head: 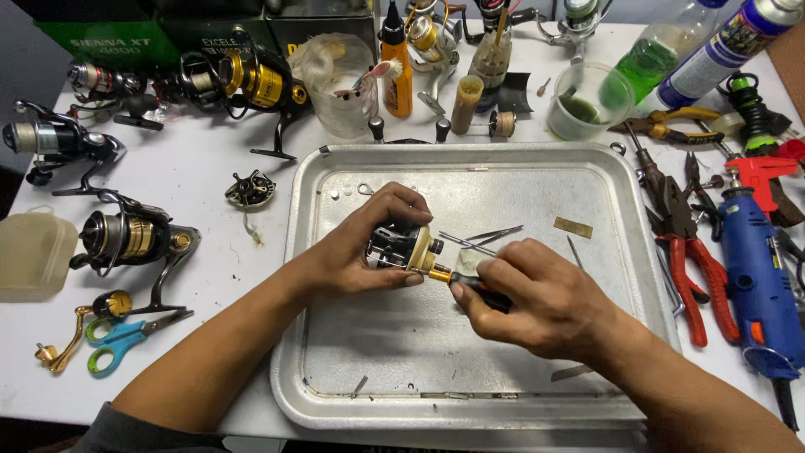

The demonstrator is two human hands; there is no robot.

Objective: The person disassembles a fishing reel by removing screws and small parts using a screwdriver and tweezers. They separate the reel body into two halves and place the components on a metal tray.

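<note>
Two bare hands work over a large, dented metal tray (537, 172) that fills the middle of a white work table (210, 180). Red-handled pliers (689, 268) lie just beside the tray's right edge, with a blue rotary power tool (759, 277) further right. A black and gold spinning reel (130, 239) rests well to the left, above blue and green scissors (117, 342). The left hand (356, 252) has its fingers curled tight round a small black and cream reel body with a gold fitting (408, 247), held a little above the tray's centre. The right hand (545, 302) pinches the black handle of a slim screwdriver (480, 289), fingers closed on it, its tip at the gold fitting. Thin metal tweezers (495, 236) lie on the tray just behind. The reel body looks hard, light and fiddly, probably greasy, with small parts that could drop out; the firm casing is the safest place to grasp it, not the protruding gold fitting.
</note>
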